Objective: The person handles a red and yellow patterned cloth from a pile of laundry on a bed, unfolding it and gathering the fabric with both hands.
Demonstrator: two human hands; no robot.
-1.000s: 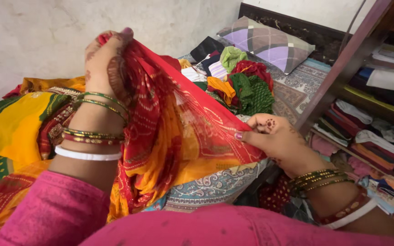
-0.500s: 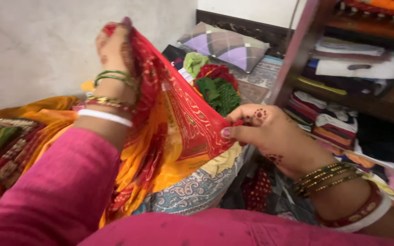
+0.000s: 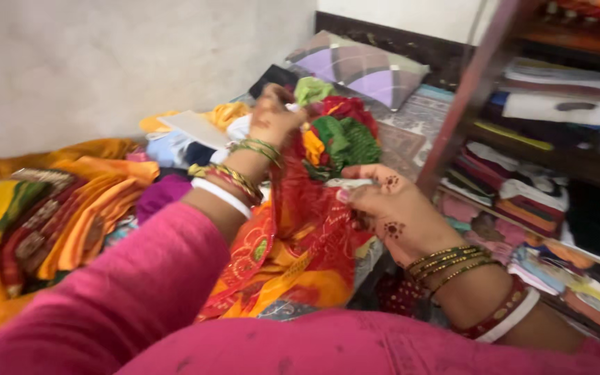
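The left hand [image 3: 270, 119] pinches the top of a sheer red and orange patterned cloth [image 3: 300, 236], which hangs over the bed [image 3: 411, 128]; the right hand [image 3: 390, 208] grips its edge lower down.

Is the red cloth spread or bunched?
Bunched: red cloth hangs gathered in folds between left hand and right hand, not stretched flat.

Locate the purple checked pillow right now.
The purple checked pillow lies top centre in the head view, against the dark headboard, just behind the clothes pile.
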